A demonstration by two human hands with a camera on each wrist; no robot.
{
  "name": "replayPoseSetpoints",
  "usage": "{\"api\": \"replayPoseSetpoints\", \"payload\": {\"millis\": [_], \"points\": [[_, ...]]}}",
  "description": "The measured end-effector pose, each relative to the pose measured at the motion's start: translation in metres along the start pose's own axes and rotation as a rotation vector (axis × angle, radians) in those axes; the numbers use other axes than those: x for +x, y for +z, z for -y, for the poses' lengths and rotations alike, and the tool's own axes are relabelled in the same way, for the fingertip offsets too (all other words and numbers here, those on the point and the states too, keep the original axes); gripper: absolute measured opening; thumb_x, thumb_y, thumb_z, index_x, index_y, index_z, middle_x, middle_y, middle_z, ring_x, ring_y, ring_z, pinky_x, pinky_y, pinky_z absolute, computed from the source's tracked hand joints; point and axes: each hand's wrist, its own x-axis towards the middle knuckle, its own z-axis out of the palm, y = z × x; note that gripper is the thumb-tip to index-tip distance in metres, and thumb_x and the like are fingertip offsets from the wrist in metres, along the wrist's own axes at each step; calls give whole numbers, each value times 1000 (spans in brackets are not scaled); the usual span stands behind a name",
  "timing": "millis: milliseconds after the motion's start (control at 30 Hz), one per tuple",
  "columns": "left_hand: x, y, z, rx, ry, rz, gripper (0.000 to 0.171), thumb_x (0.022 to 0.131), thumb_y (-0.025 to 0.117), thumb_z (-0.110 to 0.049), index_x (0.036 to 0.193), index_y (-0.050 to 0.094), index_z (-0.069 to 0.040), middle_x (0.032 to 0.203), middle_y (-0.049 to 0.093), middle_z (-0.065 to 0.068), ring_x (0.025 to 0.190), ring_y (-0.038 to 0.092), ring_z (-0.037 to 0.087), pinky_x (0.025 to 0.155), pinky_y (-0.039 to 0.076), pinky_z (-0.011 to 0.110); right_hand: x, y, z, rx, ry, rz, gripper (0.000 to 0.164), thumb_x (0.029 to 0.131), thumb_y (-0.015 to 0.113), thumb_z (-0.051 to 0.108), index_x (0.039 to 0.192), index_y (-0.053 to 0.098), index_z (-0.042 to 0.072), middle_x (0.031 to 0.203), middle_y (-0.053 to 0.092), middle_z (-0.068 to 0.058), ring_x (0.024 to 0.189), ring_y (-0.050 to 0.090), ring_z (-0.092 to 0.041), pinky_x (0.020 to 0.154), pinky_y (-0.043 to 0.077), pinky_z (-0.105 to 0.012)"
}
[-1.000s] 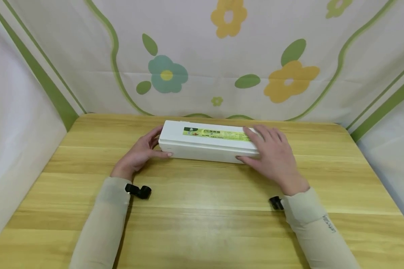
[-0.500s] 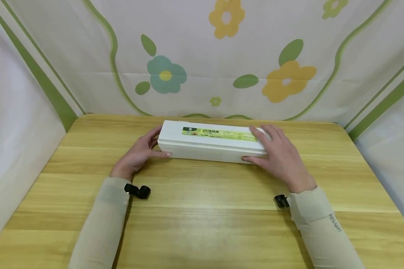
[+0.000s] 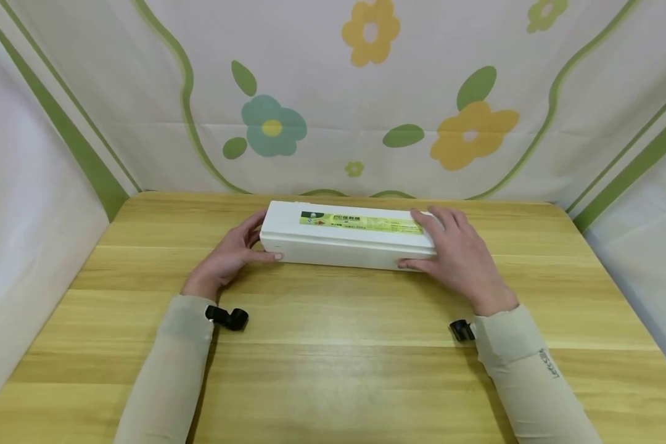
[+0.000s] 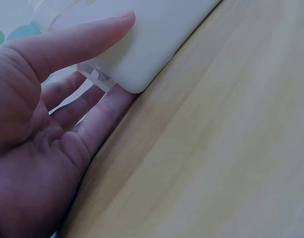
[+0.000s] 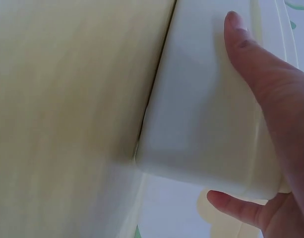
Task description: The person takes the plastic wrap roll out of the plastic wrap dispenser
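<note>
White box point(image 3: 344, 251): lying on the wooden table point(image 3: 338, 333) toward its far edge, between both hands, right end slightly nearer the wearer.
Left hand point(image 3: 227, 251): curled round the left end, pinching it between thumb point(image 4: 87, 43) on the front face and fingers point(image 4: 99, 111) behind the end, slightly spread, with gaps showing.
Right hand point(image 3: 460, 256): gripping the right end, thumb low on the front face, forefinger over the top beside the printed label point(image 3: 361, 223), other fingers parted toward the far side; exact contact there hard to tell.
Step in hand: apparently steadying or adjusting by both ends; best done with light, even pressure.
Lower edge: along the tabletop in both wrist views; for small turns, better to slide level than tip.
Top ridge: perhaps a lid seam; wise to grip below it against slipping.
Contents: hidden; safest to assume uneven weight.
</note>
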Motion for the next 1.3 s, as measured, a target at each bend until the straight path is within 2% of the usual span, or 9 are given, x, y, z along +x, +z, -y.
{"api": "replayPoseSetpoints", "payload": {"millis": [133, 333, 500, 733, 933, 1133, 1300], "points": [[0, 0, 0, 1, -6, 3, 109, 86, 89, -2, 172, 28, -29, 178, 30, -2, 164, 31, 26, 131, 27, 52, 2, 2, -3, -8, -40, -17, 108, 71, 96, 59, 157, 51, 13, 154, 56, -26, 134, 53, -50, 110, 47, -64], [0, 1, -1, 15, 6, 9, 107, 87, 89, -2, 172, 29, -29, 177, 32, 0, 163, 33, 28, 131, 28, 53, 5, 3, -9, 3, -108, -72, 110, 65, 99, 56, 154, 55, 10, 138, 65, -23, 124, 57, -47, 105, 49, -61], [0, 2, -1, 26, 8, 10, 107, 87, 89, -3, 172, 29, -29, 177, 33, 0, 162, 35, 28, 130, 30, 53, 6, 3, -10, 10, -131, -103, 106, 65, 101, 52, 151, 58, 8, 133, 66, -24, 122, 58, -47, 100, 50, -62], [-1, 2, -1, 28, 10, 9, 108, 87, 88, -2, 172, 28, -30, 177, 33, -1, 162, 34, 27, 130, 30, 52, 6, 3, -10, 13, -110, -100, 102, 68, 101, 49, 151, 57, 9, 134, 66, -23, 122, 57, -47, 97, 51, -64], [0, 3, -2, 42, 10, 10, 107, 88, 89, -3, 172, 28, -31, 176, 34, -2, 160, 38, 26, 127, 36, 48, 6, 3, -10, 8, -87, -85, 102, 68, 99, 52, 152, 58, 11, 135, 65, -22, 123, 57, -46, 97, 51, -64], [0, 3, -1, 48, 31, 10, 107, 87, 89, -2, 172, 29, -28, 176, 34, 2, 161, 36, 29, 129, 32, 53, 5, 1, -9, 49, -92, -71, 102, 65, 99, 54, 152, 60, 15, 136, 65, -22, 124, 58, -48, 96, 51, -67], [-2, 4, -1, 41, 23, 1, 107, 86, 89, -1, 171, 30, -30, 175, 36, 0, 161, 35, 27, 129, 31, 54, 6, -2, -10, 56, -109, -77, 103, 63, 98, 56, 151, 61, 17, 136, 67, -20, 123, 60, -47, 93, 53, -66]]}}
